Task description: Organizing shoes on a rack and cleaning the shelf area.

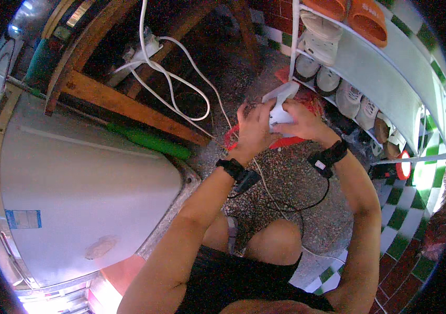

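Both hands grip a white object (282, 114) low in front of me; its upper end is angular, and its exact kind cannot be told. My left hand (255, 127) holds its left side with the fingers pointing away from me. From the right, my right hand (305, 121) curls around it, thumb across the near side. Beneath the hands lies a red thing with a curved edge (287, 142), mostly hidden by them. Black straps with small modules circle the left wrist (233, 168) and the right wrist (335, 152); a dark cable hangs from the right one.
A white shoe rack (392, 62) with orange slippers (368, 21) and several shoes stands at the right. White cords (191, 117) loop from a power strip (148, 53) near a wooden frame (128, 106). A large pale panel (89, 176) fills the left, beside a green object (148, 141).
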Action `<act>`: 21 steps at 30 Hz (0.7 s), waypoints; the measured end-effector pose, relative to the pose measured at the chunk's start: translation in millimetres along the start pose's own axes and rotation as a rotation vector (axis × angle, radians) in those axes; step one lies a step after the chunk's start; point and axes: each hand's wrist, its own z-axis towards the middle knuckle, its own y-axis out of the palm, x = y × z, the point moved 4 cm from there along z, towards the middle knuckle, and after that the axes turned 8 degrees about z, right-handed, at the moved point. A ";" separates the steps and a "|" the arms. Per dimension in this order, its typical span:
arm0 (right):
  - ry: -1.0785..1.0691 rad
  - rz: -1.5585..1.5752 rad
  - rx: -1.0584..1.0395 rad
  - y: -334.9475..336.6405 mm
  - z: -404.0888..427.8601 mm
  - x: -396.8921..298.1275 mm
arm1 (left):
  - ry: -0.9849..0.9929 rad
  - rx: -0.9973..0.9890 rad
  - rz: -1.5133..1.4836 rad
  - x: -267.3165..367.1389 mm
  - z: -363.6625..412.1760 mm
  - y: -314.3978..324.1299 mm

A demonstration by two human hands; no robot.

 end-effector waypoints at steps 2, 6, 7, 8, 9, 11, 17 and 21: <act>0.045 0.099 0.017 -10.3 8.4 -15.1 | -0.032 0.128 0.016 0.9 4.9 -16.2; -0.108 0.031 0.416 -35.8 16.3 -23.7 | -0.485 0.330 -0.256 -32.9 16.5 -33.4; -0.155 -0.205 0.645 -44.0 13.1 -26.7 | -0.577 0.401 -0.319 -41.4 16.7 -40.3; -0.037 -0.272 0.645 -42.8 13.2 -23.2 | -0.662 0.454 -0.371 -47.2 16.6 -44.9; -0.036 -0.276 0.646 -39.3 13.9 -18.5 | -0.661 0.454 -0.375 -46.5 19.6 -45.3; -0.104 -0.246 0.694 -17.9 18.6 1.0 | -0.607 0.480 -0.626 -47.2 22.3 -44.7; 0.104 0.383 0.688 -10.3 28.2 44.5 | -0.627 0.295 -1.154 -37.1 21.6 -42.3; 0.264 0.579 0.455 -2.9 23.6 49.5 | -0.444 -0.040 -1.525 -17.1 18.8 -38.0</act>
